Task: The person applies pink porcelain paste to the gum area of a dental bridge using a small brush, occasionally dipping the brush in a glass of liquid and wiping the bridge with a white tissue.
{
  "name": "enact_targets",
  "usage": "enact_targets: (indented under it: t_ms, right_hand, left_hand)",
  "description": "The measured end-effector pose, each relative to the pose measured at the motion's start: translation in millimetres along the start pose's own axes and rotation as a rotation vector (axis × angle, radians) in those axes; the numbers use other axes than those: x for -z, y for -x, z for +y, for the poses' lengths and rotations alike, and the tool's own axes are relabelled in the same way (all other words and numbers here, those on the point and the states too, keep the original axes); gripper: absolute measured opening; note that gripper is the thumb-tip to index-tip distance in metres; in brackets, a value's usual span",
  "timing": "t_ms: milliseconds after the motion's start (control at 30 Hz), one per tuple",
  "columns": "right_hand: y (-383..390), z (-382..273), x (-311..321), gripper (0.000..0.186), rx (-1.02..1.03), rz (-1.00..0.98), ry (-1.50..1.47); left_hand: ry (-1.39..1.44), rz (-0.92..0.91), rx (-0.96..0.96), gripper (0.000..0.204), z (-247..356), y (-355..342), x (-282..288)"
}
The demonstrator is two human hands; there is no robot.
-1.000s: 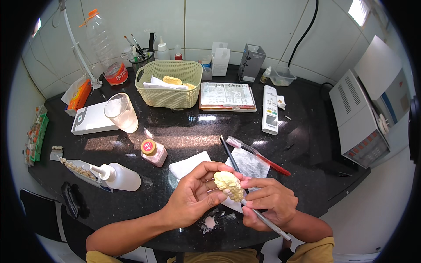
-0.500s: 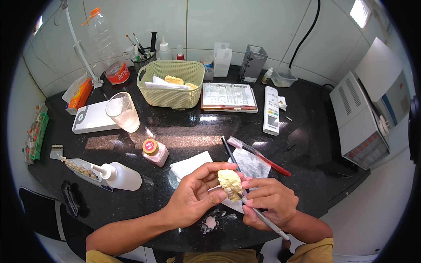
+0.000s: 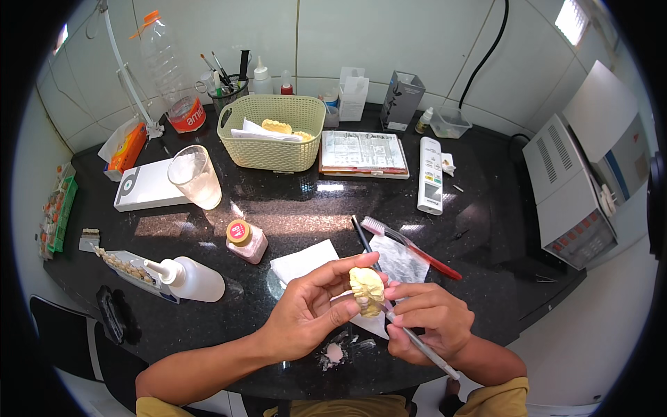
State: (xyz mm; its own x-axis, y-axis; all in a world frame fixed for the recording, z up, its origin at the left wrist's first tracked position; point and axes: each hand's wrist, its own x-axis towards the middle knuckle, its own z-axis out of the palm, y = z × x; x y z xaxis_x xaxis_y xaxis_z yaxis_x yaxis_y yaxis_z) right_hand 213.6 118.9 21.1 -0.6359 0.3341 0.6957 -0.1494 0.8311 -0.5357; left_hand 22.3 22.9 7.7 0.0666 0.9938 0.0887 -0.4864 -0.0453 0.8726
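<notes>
a: black desk (image 3: pixel 292 208), tiled wall behind. where is the yellow dental cast (image 3: pixel 367 289)?

b: above the desk's near edge, clamped in left hand (image 3: pixel 309 316) fingers; right hand (image 3: pixel 429 321), touching beside it, grips a slim tool (image 3: pixel 424 347).

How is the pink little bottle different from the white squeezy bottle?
The pink bottle is smaller and stubby; the white squeeze bottle is longer. The pink bottle has a flat round cap, the white squeeze bottle a pointed nozzle. Both lie on the black counter, left of the left hand.
</notes>
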Motion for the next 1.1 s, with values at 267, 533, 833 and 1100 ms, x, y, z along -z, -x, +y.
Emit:
enact_targets:
  t_ms: [267, 533, 833, 1100]
  right_hand:
    - [-1.7, -0.8, 0.7, 0.028, 0.005, -0.018, 0.009]
    - [-1.2, -0.5, -1.0, 0.024, 0.007, 0.016, -0.003]
    - [-0.7, -0.8, 0.0, 0.021, 0.004, 0.033, -0.002]
    - [-1.6, -1.1, 1.1, 0.021, 0.016, -0.016, 0.025]
  left_hand:
    - [0.021, 0.002, 0.006, 0.056, 0.4, -0.3, -0.6]
    - [0.025, 0.002, -0.001, 0.051, -2.5, 0.5, 0.3]
    - [0.037, -0.003, -0.021, 0.049, -2.7, -0.2, -1.2]
    - [-0.008, 0.009, -0.042, 0.051, -3.6, -0.6, -1.9]
